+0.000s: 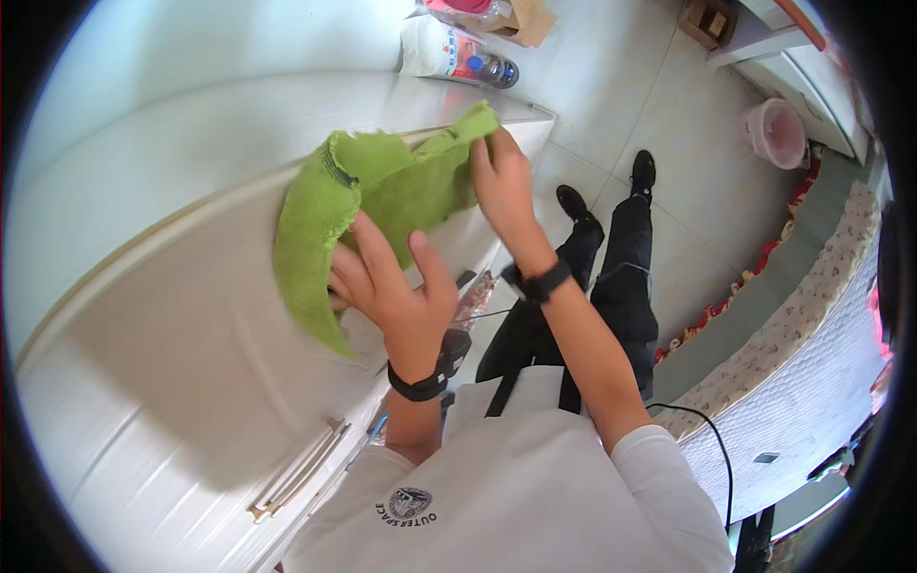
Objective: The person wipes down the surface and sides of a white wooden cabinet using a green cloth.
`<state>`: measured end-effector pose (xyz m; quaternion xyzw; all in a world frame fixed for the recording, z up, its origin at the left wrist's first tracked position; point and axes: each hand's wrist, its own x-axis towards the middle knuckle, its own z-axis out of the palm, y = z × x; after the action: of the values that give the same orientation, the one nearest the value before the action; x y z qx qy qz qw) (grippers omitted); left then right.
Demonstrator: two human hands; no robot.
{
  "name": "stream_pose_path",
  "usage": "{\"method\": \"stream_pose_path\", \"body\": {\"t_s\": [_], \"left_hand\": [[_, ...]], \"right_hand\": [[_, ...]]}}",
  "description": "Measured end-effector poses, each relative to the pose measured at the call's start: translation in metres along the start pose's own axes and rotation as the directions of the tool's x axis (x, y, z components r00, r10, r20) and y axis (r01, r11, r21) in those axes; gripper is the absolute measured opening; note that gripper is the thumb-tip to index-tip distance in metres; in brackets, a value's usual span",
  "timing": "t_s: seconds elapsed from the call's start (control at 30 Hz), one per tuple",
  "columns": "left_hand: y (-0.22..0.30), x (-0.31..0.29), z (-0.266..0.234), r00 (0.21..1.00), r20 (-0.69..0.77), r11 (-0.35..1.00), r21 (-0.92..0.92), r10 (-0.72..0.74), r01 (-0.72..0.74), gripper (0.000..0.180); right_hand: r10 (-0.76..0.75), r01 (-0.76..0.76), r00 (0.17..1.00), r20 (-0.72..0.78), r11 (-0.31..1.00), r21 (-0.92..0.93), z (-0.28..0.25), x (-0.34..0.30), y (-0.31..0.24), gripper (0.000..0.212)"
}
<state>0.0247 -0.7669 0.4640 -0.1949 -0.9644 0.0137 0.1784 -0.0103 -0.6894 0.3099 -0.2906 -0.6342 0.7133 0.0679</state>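
Observation:
A green cloth with frayed edges and a dark mark on its upper left edge is stretched between my two hands, over a white cabinet. My right hand is closed on the cloth's right end, pinching it near the corner. At the other end, the fingers of my left hand are tucked into the fold, and the cloth hangs over them. My left thumb stands apart from the cloth. Some of the left fingertips are hidden by the fold.
Below my hands is the white cabinet with a metal handle. Beyond its far end are a capped bottle and a white package. A pink bin stands on the tiled floor. On the right is a mattress.

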Motion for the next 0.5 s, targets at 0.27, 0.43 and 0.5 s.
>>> {"method": "stream_pose_path", "body": {"t_s": [0.27, 0.43, 0.5], "left_hand": [[0.02, 0.024, 0.007, 0.996, -0.091, 0.999, -0.04, 0.022, -0.026, 0.068], [0.028, -0.001, 0.043, 0.999, -0.035, 0.999, 0.03, -0.038, 0.039, 0.057], [0.028, -0.02, 0.068, 0.998, 0.067, 0.999, 0.039, -0.022, 0.019, 0.054]], "right_hand": [[-0.538, 0.54, 0.842, -0.042, 0.841, 0.041, 0.009, -0.002, -0.064, 0.03], [-0.679, 0.687, 0.725, 0.117, 0.698, -0.204, 0.002, 0.042, 0.003, 0.017], [-0.371, 0.374, 0.927, 0.053, 0.919, -0.123, -0.004, 0.042, 0.041, 0.02]]}}
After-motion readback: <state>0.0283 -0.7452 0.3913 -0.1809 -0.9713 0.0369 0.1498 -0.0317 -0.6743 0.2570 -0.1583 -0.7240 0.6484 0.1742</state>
